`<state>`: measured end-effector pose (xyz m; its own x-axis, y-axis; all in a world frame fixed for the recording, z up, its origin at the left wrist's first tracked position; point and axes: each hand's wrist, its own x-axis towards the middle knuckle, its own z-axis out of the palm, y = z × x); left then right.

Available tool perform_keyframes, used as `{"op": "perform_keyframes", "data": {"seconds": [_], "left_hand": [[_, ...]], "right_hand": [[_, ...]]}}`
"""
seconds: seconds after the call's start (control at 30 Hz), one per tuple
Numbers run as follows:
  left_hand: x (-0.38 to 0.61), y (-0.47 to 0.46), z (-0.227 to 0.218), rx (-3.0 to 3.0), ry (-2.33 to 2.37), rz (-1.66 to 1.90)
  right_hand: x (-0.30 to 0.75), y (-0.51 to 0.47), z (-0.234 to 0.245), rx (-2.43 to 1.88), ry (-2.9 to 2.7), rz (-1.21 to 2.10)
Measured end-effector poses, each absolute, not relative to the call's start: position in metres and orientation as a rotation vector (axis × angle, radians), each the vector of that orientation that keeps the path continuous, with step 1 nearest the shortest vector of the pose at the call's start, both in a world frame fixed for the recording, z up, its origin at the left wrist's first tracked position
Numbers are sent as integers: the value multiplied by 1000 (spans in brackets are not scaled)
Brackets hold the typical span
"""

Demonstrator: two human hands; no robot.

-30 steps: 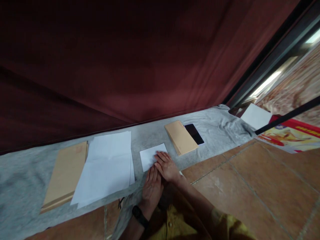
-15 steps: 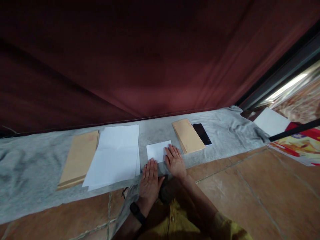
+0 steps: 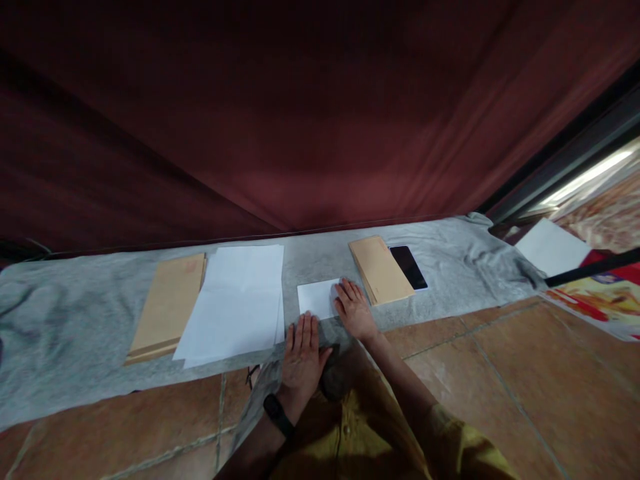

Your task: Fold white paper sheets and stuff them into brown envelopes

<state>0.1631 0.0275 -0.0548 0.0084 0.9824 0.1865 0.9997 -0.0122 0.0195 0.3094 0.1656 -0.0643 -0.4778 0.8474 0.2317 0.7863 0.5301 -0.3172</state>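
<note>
A small folded white paper (image 3: 316, 297) lies on a grey cloth (image 3: 75, 313) spread over the tiled floor. My right hand (image 3: 354, 309) lies flat on the paper's right end, fingers stretched out. My left hand (image 3: 302, 349), a black watch on its wrist, rests flat on the cloth just below the paper's near edge, fingers together and extended. Neither hand holds anything.
Left of the paper lie several white sheets (image 3: 236, 303) and a stack of brown envelopes (image 3: 169, 306). To the right are another brown envelope stack (image 3: 379, 269) and a dark phone (image 3: 409, 266). A white sheet (image 3: 551, 247) and a colourful poster (image 3: 600, 297) lie far right. A dark red curtain hangs behind.
The view has shifted, moving everything slightly right and up. My left hand has slid down off the paper onto the cloth; my right hand has moved to the paper's right end.
</note>
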Motion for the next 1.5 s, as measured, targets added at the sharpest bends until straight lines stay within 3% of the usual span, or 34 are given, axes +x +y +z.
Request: {"op": "perform_keyframes", "data": {"seconds": [1.5], "left_hand": [[165,38,-58,-2381,-2055,-185]], "right_hand": [[325,136,-67,-1380,-2278,238]]}}
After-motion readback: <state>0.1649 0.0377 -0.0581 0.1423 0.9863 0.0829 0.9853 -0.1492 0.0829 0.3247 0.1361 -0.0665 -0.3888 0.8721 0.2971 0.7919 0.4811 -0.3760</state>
